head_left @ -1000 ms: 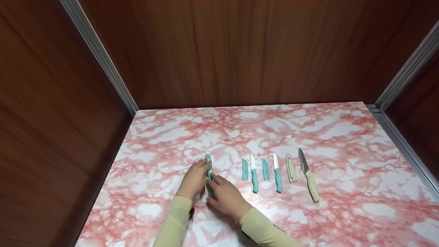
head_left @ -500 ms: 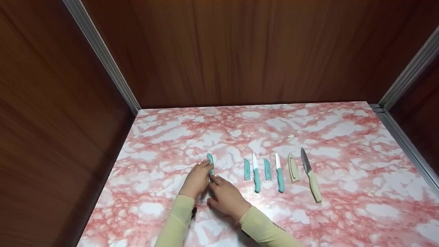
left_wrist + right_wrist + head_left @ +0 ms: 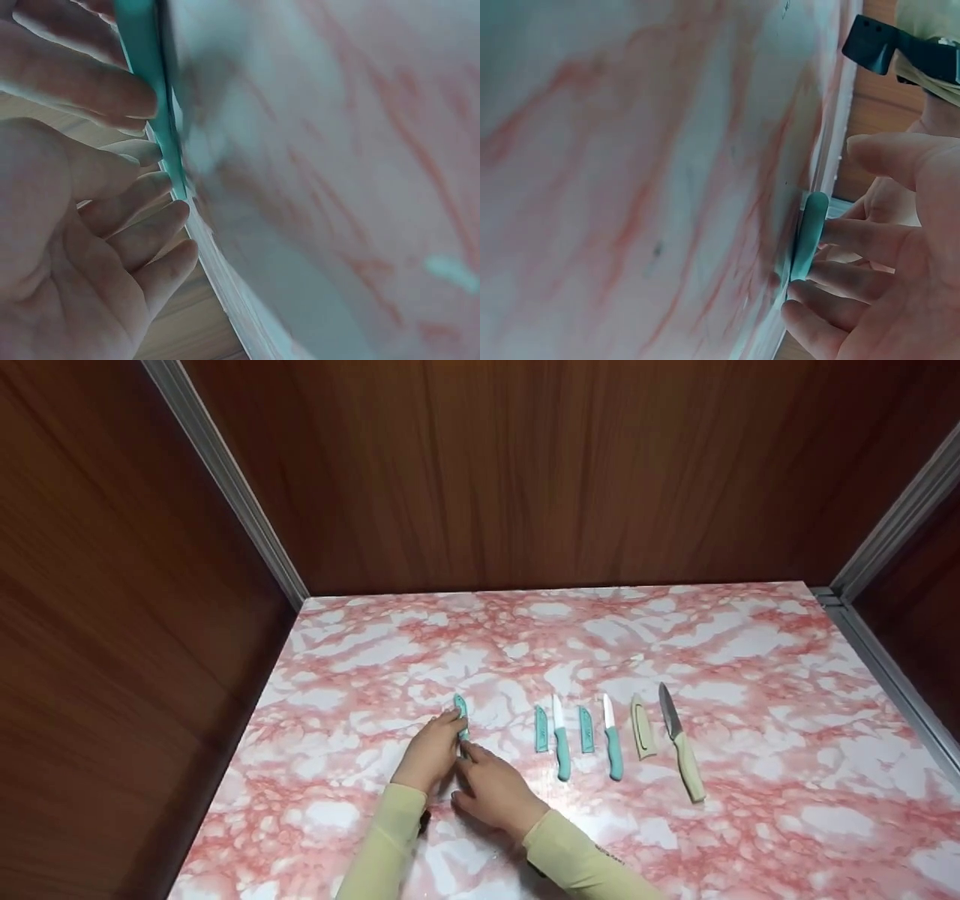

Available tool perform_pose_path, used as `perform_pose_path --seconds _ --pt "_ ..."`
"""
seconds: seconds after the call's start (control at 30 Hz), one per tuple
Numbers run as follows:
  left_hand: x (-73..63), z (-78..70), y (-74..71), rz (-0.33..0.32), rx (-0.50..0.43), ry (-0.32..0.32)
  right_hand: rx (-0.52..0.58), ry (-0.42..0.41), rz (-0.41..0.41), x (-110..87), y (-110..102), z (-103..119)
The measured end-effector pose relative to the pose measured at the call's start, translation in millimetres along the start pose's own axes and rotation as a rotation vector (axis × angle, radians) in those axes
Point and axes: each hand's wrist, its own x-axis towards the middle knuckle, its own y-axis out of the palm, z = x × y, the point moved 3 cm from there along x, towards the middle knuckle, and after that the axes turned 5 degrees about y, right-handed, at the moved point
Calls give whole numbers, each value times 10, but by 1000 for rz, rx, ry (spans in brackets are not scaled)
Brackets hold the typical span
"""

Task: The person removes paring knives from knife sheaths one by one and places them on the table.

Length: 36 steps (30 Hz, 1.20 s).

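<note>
A teal knife in its sheath [image 3: 461, 703] lies on the marbled table, partly covered by both hands. My left hand [image 3: 430, 750] rests its fingertips on the sheath's side. Nearer me, the fingers of my right hand [image 3: 499, 793] touch the handle, whose rounded end [image 3: 810, 232] shows in the right wrist view. There the right thumb [image 3: 885, 155] stands apart from the handle. The left wrist view shows the teal sheath [image 3: 146, 60] edge-on, with outstretched fingers of both hands beside it. Whether the blade is fully inside is hidden.
To the right lie two teal-handled knives [image 3: 562, 754] [image 3: 614, 754] with white blades, each beside a teal sheath [image 3: 541, 729] [image 3: 586, 729]. Further right are a cream sheath [image 3: 642, 727] and a larger cream-handled knife [image 3: 688, 769]. Wooden panels [image 3: 555, 472] enclose the table [image 3: 375, 675].
The teal handle end seen between the hands a second ago is now covered in the head view. Both hands stay nearly still; the whole head view has shifted slightly.
</note>
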Motion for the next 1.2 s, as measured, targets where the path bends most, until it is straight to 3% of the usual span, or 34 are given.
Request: perform_pose_path --seconds 0.3,0.77,0.9,1.2 --pt "-5 8 -5 23 -1 -11 45 15 -49 78 -12 -4" --pt "-14 4 -17 17 -6 -1 -71 74 -175 256 31 -30" --pt "-7 -8 -27 24 5 -3 -49 105 -201 265 20 -24" --pt "-8 -6 -31 17 38 2 13 211 -184 300 4 -37"
